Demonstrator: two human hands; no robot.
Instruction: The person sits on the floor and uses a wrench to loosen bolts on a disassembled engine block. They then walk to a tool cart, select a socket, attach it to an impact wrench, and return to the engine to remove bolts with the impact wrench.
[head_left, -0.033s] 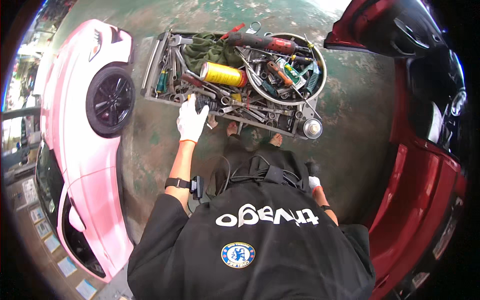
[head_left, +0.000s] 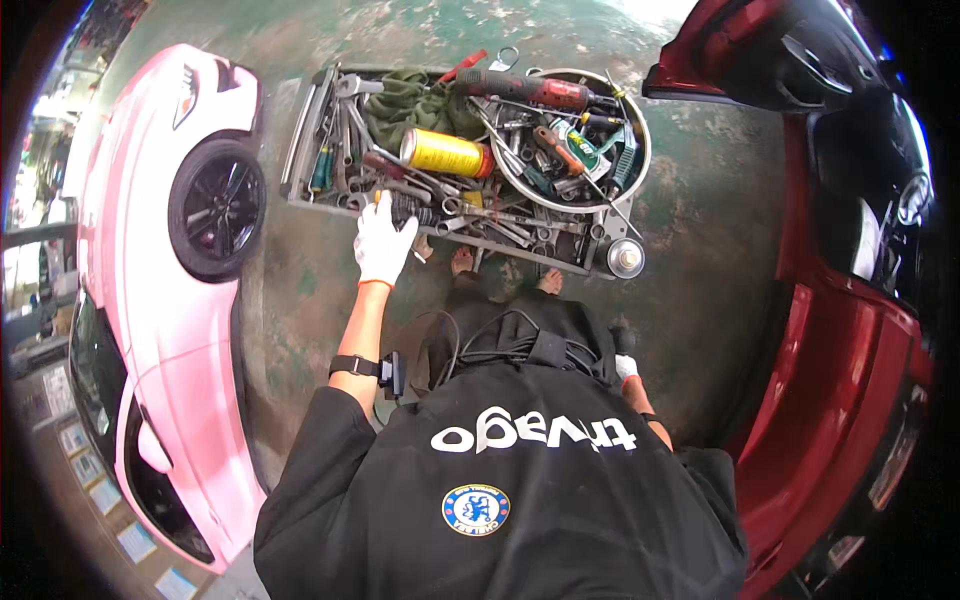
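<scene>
My left hand [head_left: 384, 245], in a white glove, reaches to the near edge of the tool tray [head_left: 294, 150]. Its fingers and thumb close round a black ribbed piece [head_left: 408, 210], whose kind I cannot make out. Wrenches [head_left: 455, 207] lie just right of it, and a yellow-and-red spray can [head_left: 445, 153] lies on its side beyond. Low at my right side is my right hand [head_left: 627, 367], also gloved and mostly hidden by my clothing. A dark rounded thing [head_left: 624, 340] shows at its fingers, too unclear to name.
A round metal bowl [head_left: 647, 150] of tools sits on the tray's right, under a red-and-black power tool [head_left: 540, 90]. Green cloth [head_left: 400, 105] lies behind the can. A silver can [head_left: 626, 258] stands at the near-right corner. A pink car [head_left: 185, 360] flanks the left, a red car [head_left: 830, 400] the right.
The view has shifted very slightly. Both hands keep the same places, and nothing else has visibly moved.
</scene>
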